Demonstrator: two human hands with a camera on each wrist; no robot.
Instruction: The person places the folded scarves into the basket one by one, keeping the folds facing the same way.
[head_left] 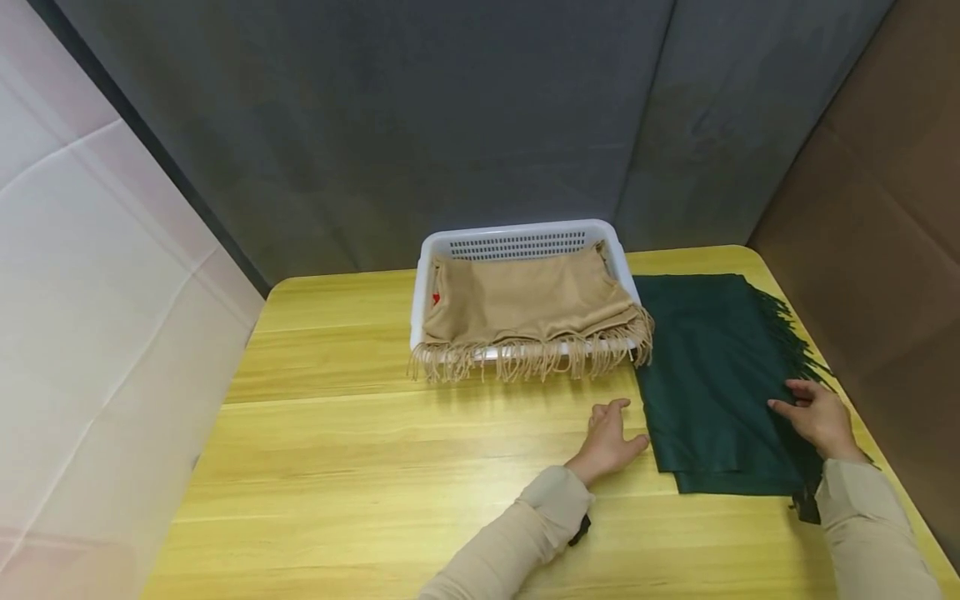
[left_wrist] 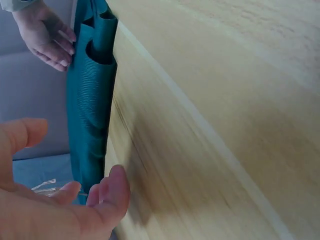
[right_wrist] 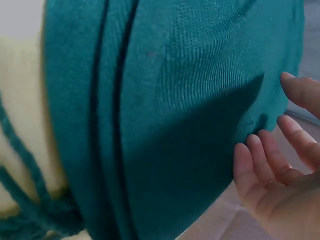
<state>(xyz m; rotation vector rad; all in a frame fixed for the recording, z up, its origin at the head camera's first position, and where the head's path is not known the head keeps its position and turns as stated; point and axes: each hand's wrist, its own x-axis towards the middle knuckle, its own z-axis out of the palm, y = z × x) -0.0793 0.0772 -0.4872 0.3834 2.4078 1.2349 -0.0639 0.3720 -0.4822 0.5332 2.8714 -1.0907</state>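
A dark green fringed cloth (head_left: 712, 383), folded in layers, lies flat at the table's right side, its fringe to the right. Just left of its edge the left hand (head_left: 609, 442) hovers with thumb and fingers apart, holding nothing. The right hand (head_left: 821, 417) is over the cloth's right side near the fringe, fingers spread and loosely bent. In the right wrist view the fingers of the right hand (right_wrist: 280, 170) are at the green cloth (right_wrist: 190, 110); whether they touch it I cannot tell. The left wrist view shows the left hand (left_wrist: 65, 205) beside the layered fold (left_wrist: 92, 110).
A white plastic basket (head_left: 517, 229) stands at the back middle, with a folded tan fringed cloth (head_left: 525, 296) in it, fringe hanging over the front rim. Something small and red (head_left: 436, 298) shows at its left. Grey, white and brown partitions surround the yellow wooden table (head_left: 337, 467).
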